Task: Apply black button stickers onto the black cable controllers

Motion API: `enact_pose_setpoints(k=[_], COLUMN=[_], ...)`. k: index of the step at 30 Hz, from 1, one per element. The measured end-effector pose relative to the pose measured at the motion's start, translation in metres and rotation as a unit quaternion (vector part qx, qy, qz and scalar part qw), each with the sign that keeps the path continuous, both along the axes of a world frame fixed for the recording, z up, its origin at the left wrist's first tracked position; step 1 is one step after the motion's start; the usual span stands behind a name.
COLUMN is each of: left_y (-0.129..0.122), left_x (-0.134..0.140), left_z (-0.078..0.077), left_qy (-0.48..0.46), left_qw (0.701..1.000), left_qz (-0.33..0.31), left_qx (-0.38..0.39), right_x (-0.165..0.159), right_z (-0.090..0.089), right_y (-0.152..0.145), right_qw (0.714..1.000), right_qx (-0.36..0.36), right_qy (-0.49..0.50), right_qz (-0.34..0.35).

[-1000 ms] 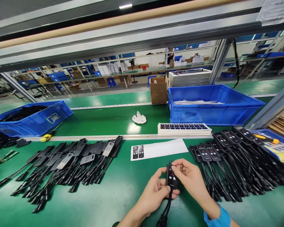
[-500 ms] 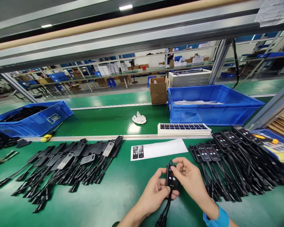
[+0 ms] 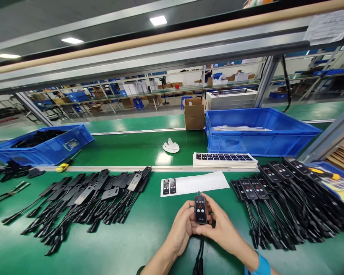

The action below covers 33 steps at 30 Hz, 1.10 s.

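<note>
left hand (image 3: 181,228) gripping black controller (image 3: 200,209) at its 9 o'clock edge | right hand (image 3: 222,229) clasping it from 3 o'clock | controller being held face-up just above green table (image 3: 137,236), cable (image 3: 200,254) trailing toward 6 o'clock | label sheet (image 3: 195,183) lying at 12 o'clock

Both forearms are bare, no sleeves showing, and the 2 hands carry no gloves, rings or watch. The left hand (image 3: 182,228) has nothing at the wrist. The right hand (image 3: 222,233) has 1 item behind it — a bright blue wristband (image 3: 260,265), wide and smooth, wrapped snugly around the wrist and cut off by the frame's lower edge.
</note>
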State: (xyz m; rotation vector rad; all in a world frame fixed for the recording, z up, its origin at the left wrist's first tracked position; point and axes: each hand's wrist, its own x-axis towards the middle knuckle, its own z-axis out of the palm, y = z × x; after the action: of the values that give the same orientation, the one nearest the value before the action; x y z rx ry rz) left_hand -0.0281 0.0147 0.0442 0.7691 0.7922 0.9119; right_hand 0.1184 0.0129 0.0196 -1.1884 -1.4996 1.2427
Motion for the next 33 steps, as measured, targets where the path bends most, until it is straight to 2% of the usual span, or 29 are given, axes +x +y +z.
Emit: enact_pose_setpoints(k=[3,6,8,12,14,17,20,22,24,26,28,29,30,31,33], left_y=[0.002,0.003,0.003,0.003,0.005,0.007,0.008,0.010,0.012,0.014,0.017,0.019,0.021,0.023,0.026], left_x=[0.000,0.002,0.004,0.006,0.008,0.009,0.007,0.003,-0.004,-0.012,-0.018,-0.021,-0.023,-0.024,-0.024], left_z=[0.000,-0.005,-0.012,-0.028,-0.033,-0.033,-0.031,-0.030,-0.031,-0.031,-0.030,-0.029,-0.028,-0.026,-0.021], left_qy=[0.025,0.062,0.092,0.129,0.101,0.006,-0.043,0.020,0.149,0.282,0.374,0.406,0.434,0.456,0.491], left_qw=[1.000,0.998,0.995,0.986,0.991,0.999,0.999,0.997,0.975,0.923,0.872,0.852,0.836,0.821,0.793], left_qz=[0.014,0.025,0.018,0.011,0.021,0.033,0.000,-0.011,0.009,0.033,0.032,0.023,0.011,-0.002,-0.031], left_qx=[0.006,0.019,0.043,0.104,0.088,0.033,0.031,0.078,0.165,0.260,0.315,0.328,0.337,0.344,0.359], right_x=[0.001,0.001,-0.001,-0.003,-0.003,-0.005,0.003,0.021,0.052,0.086,0.109,0.113,0.110,0.100,0.064], right_z=[0.000,-0.005,-0.010,-0.019,-0.021,-0.017,-0.004,0.008,0.020,0.030,0.034,0.036,0.036,0.036,0.036], right_y=[0.000,0.003,0.005,0.005,0.003,0.002,0.006,0.014,0.024,0.034,0.046,0.053,0.060,0.067,0.082], right_qw=[1.000,0.999,0.996,0.991,0.985,0.969,0.944,0.915,0.868,0.797,0.706,0.683,0.685,0.714,0.811], right_qx=[0.004,0.041,0.075,0.118,0.139,0.187,0.235,0.256,0.255,0.216,0.186,0.202,0.219,0.237,0.257], right_qy=[0.021,0.005,-0.013,-0.040,-0.075,-0.146,-0.223,-0.297,-0.399,-0.529,-0.639,-0.654,-0.650,-0.624,-0.517], right_qz=[0.013,-0.021,-0.048,-0.056,-0.066,-0.066,-0.058,-0.092,-0.149,-0.195,-0.243,-0.254,-0.244,-0.211,-0.100])
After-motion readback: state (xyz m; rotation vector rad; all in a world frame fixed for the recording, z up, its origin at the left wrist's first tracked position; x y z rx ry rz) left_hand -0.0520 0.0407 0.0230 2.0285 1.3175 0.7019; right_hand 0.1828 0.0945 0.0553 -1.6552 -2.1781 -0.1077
